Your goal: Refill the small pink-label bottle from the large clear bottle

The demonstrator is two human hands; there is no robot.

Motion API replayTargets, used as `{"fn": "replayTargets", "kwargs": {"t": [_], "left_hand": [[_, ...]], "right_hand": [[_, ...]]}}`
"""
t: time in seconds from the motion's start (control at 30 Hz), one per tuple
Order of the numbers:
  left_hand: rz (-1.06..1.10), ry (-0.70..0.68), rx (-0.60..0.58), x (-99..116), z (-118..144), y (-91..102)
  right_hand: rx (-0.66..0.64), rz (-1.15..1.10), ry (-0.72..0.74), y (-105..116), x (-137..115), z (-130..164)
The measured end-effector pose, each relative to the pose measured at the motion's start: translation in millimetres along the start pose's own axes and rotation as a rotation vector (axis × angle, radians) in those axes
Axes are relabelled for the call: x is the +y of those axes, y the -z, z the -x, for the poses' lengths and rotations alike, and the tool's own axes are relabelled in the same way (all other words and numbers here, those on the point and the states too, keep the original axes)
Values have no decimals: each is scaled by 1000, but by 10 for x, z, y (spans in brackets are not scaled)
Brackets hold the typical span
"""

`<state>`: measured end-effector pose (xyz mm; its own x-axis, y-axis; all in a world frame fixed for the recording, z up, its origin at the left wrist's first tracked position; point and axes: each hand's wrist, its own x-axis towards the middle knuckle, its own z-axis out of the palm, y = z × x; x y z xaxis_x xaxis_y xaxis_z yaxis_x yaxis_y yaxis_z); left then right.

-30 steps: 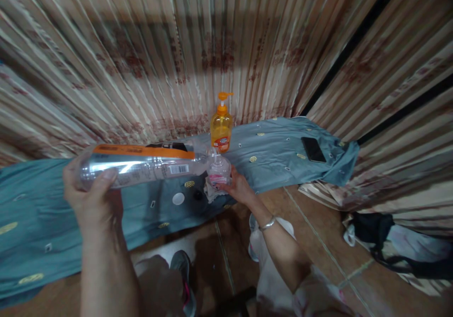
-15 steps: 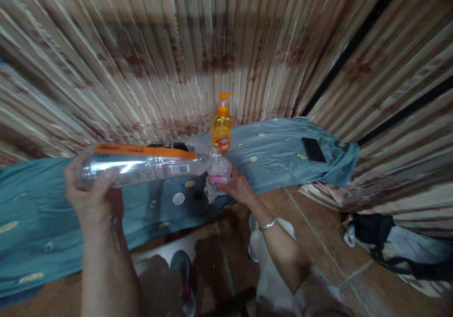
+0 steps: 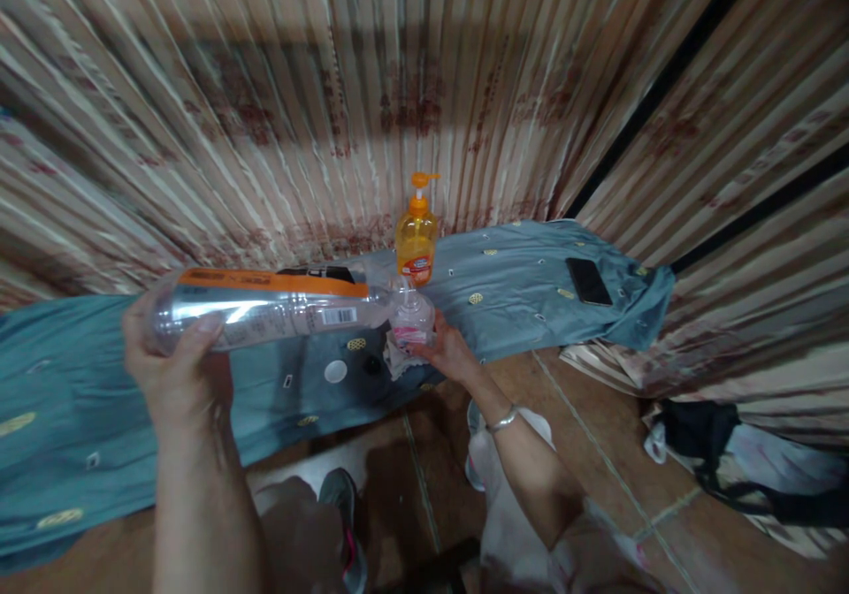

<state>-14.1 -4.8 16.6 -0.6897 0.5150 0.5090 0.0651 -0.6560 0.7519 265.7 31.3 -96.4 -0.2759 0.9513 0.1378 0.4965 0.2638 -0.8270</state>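
My left hand [image 3: 182,338] is wrapped round the base of a large clear plastic bottle [image 3: 279,308] with an orange and silver label. The bottle lies nearly level in the air, its neck pointing right. Its mouth meets the top of a small clear bottle [image 3: 412,311] with pink print; whether liquid flows between them cannot be made out. My right hand [image 3: 447,349] grips that small bottle from the right side. A crumpled pale cloth or tissue [image 3: 396,361] shows beneath it. Just behind stands an orange pump bottle [image 3: 416,245], upright.
A blue-green patterned cloth [image 3: 504,311] covers the long low surface. On it lie a white round cap [image 3: 335,371], a dark round cap [image 3: 371,365] and a black phone [image 3: 588,282]. Pleated curtains [image 3: 298,134] hang behind. A dark bag [image 3: 699,426] rests on the tiled floor at right.
Hardly anything differs. Both hands hold the two bottles in almost the same pose, with only a very slight shift of the view.
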Motion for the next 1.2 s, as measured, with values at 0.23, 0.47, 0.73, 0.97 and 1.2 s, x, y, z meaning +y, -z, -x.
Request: {"fn": "replayTargets", "kwargs": {"t": [0.23, 0.47, 0.73, 0.97, 1.2], "left_hand": [[7, -7, 8, -5, -12, 10], [8, 8, 11, 12, 2, -13], [13, -1, 7, 7, -6, -5], [-9, -8, -21, -6, 2, 11], [-45, -29, -19, -6, 0, 1]], "right_hand": [[-15, 15, -17, 10, -22, 9], [-12, 73, -23, -11, 19, -6], [2, 80, 2, -22, 54, -3], [8, 56, 23, -3, 32, -7], [-3, 39, 0, -5, 20, 1]]}}
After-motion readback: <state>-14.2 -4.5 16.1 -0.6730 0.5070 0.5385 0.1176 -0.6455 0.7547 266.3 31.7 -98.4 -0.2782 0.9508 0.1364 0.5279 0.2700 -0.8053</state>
